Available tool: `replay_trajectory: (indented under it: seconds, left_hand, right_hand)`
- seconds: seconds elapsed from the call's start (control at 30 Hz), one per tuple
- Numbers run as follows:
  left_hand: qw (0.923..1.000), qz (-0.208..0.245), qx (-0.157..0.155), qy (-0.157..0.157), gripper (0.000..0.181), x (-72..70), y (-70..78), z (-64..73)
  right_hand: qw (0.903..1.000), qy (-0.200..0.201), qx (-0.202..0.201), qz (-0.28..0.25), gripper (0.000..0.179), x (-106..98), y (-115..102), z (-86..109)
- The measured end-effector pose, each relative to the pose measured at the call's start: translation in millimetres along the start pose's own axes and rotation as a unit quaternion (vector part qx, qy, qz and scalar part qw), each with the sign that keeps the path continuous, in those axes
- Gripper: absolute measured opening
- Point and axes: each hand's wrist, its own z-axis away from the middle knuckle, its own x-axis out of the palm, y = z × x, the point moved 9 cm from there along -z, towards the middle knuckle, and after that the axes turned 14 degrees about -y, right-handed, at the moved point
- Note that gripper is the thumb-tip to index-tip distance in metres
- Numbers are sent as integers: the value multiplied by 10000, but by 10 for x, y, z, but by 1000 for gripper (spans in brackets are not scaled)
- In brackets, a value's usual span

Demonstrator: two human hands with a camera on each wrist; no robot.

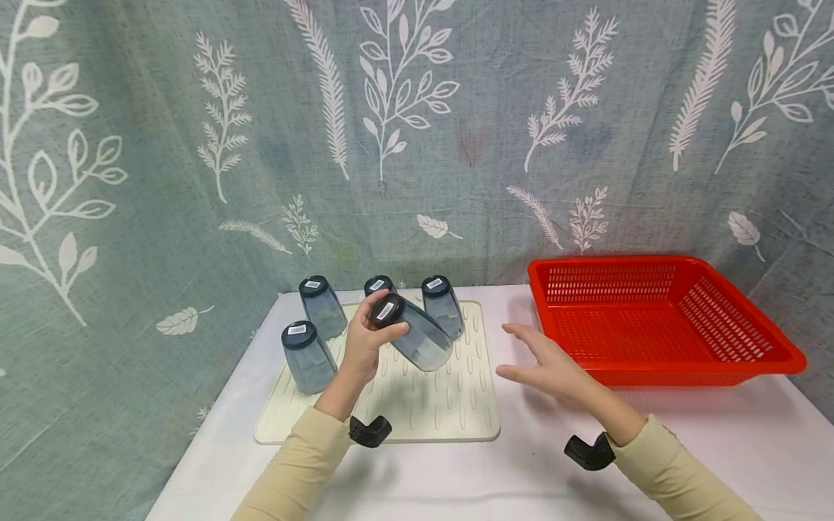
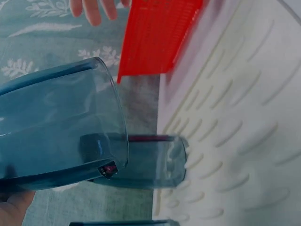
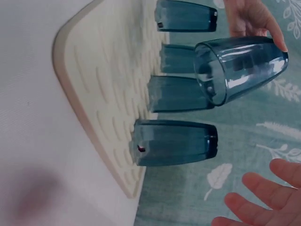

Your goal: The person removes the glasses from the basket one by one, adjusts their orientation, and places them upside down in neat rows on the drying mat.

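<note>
My left hand grips a blue-tinted drinking glass near its dark base, above the mat. The glass is tilted, its open rim toward the lower right; in the right wrist view this glass shows its mouth. My right hand is in the air between mat and basket, fingers spread, holding nothing. Several similar glasses stand upside down on the cream drying mat: one at front left, one at back left, one at back right, and one partly hidden behind my left hand.
A red plastic basket with perforated walls stands on the right of the white-covered table. Behind the table hangs a grey-green curtain with white leaf prints, which also runs along the left side.
</note>
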Motion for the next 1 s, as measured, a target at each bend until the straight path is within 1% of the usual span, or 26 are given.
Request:
replay_trajectory:
  seconds: [0.13,0.23,0.37,0.53,0.73,0.83,1.0]
  left_hand:
    - [9995,-256,-196,-73,68,-52,-3,7]
    - [9978,-537,-373,-117,71,-98,-20,11]
    - [9949,-843,-550,-84,72,-156,-39,24]
    - [9911,-1163,-642,-29,70,-204,-53,41]
    - [9831,-1670,-746,7,73,-262,-99,41]
    - [9794,-1828,-853,120,71,-300,-119,52]
    - [9742,-1981,-1035,324,70,-357,-155,66]
  right_hand:
    - [9999,24,-19,150,71,14,-7,6]
    - [9992,70,-134,382,70,31,-37,4]
    - [9974,77,-247,672,68,76,-63,-1]
    - [9964,66,-311,785,67,131,-61,3]
    - [9965,-9,-250,798,67,209,-50,6]
    - [9958,-106,-203,890,67,272,-42,1]
    - [9956,-238,-219,883,66,365,-23,2]
